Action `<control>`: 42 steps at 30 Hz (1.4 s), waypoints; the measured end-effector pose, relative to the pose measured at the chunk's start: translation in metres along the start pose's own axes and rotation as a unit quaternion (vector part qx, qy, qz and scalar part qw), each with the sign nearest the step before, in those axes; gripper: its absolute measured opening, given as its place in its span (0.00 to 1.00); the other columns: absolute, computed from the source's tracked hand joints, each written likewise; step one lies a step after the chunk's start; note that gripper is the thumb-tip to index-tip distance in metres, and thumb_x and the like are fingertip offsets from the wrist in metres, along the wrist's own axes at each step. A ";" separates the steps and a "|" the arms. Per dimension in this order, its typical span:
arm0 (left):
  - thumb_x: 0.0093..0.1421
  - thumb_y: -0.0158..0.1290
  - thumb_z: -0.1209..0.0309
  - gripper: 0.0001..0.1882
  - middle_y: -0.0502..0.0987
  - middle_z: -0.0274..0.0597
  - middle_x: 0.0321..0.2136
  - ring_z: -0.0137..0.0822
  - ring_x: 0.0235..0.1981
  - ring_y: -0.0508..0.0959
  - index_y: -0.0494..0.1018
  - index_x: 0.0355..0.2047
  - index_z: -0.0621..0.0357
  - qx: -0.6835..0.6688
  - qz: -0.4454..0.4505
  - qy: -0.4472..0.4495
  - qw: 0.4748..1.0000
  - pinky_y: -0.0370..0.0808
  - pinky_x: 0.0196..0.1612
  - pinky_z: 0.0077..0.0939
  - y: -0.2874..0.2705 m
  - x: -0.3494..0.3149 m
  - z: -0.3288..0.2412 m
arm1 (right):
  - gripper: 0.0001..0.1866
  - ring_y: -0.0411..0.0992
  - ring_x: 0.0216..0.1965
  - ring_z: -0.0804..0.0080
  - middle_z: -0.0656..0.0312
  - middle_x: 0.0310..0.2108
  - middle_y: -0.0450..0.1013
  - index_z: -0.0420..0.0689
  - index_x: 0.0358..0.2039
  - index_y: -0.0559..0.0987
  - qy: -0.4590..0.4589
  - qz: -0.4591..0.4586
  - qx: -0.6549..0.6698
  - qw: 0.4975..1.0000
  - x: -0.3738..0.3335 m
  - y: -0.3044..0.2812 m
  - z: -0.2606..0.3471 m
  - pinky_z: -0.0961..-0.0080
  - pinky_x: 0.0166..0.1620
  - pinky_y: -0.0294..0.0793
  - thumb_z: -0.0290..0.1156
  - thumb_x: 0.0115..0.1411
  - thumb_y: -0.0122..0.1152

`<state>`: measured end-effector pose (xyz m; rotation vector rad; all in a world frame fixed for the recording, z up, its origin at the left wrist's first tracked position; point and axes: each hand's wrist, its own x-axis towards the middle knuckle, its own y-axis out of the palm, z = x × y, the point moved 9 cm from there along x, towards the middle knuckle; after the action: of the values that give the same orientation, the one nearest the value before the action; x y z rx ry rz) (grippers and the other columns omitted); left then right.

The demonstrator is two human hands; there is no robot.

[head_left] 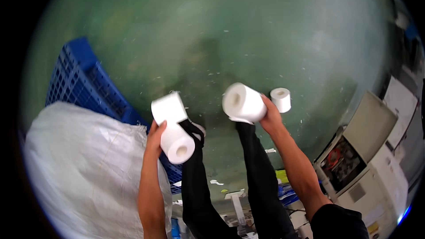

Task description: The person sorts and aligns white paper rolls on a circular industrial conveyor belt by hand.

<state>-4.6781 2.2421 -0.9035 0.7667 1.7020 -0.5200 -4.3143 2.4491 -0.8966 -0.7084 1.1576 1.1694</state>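
Observation:
My left hand (156,138) is closed on two white toilet paper rolls. The upper roll (169,107) tilts away from me, and the lower roll (178,145) turns its hollow core toward me. They touch near my thumb. To the right, my right hand (271,116) grips another white roll (249,105) from its right side, its core facing left. A white edge shows under that roll; whether it belongs to a second roll I cannot tell. Beyond this hand a smaller-looking roll (281,102) stands upright on the green floor (212,26).
At left a large white plastic sack (88,159) lies against a blue plastic pallet (88,77). A beige machine (354,168) with a raised lid stands at right. White scraps (217,182) lie on the floor by my black-clad legs (199,194).

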 end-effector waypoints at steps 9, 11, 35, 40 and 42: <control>0.63 0.53 0.69 0.26 0.73 0.44 0.50 0.38 0.47 0.76 0.61 0.60 0.56 0.054 0.066 -0.098 0.992 0.76 0.48 0.33 0.123 -0.093 0.035 | 0.36 0.73 0.42 0.66 0.52 0.49 0.73 0.35 0.62 0.64 0.108 -0.151 -0.252 0.950 -0.031 -0.335 -0.023 0.70 0.47 0.73 0.48 0.62 0.58; 0.63 0.53 0.69 0.26 0.73 0.44 0.50 0.38 0.47 0.76 0.61 0.60 0.56 0.073 0.085 -0.105 0.988 0.76 0.48 0.33 0.142 -0.097 0.039 | 0.38 0.75 0.35 0.68 0.54 0.41 0.77 0.35 0.58 0.67 0.070 -0.139 -0.260 0.953 0.008 -0.350 -0.033 0.67 0.42 0.76 0.54 0.59 0.61; 0.64 0.50 0.68 0.27 0.72 0.43 0.52 0.39 0.48 0.76 0.59 0.62 0.55 0.033 0.049 0.030 0.998 0.75 0.49 0.34 0.125 -0.302 -0.020 | 0.24 0.77 0.36 0.64 0.54 0.38 0.77 0.37 0.51 0.72 0.002 0.063 0.102 0.993 -0.269 -0.104 0.089 0.65 0.41 0.78 0.46 0.67 0.48; 0.60 0.56 0.70 0.24 0.77 0.43 0.42 0.32 0.41 0.77 0.64 0.56 0.61 0.125 0.160 0.180 0.962 0.75 0.42 0.27 0.207 -0.403 -0.083 | 0.25 0.77 0.40 0.63 0.53 0.43 0.75 0.40 0.55 0.69 -0.061 0.068 0.129 0.987 -0.467 -0.059 0.099 0.65 0.43 0.77 0.46 0.67 0.45; 0.59 0.58 0.70 0.27 0.79 0.40 0.34 0.31 0.32 0.79 0.63 0.56 0.63 0.181 0.177 0.221 0.942 0.75 0.37 0.24 0.259 -0.459 -0.111 | 0.28 0.76 0.39 0.69 0.57 0.42 0.76 0.39 0.56 0.69 -0.189 0.139 0.118 0.965 -0.552 -0.035 0.114 0.70 0.43 0.76 0.47 0.64 0.52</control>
<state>-4.4989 2.3955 -0.4191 1.5184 1.8343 -0.4321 -4.2297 2.3616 -0.3448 -0.1299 1.0661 1.3052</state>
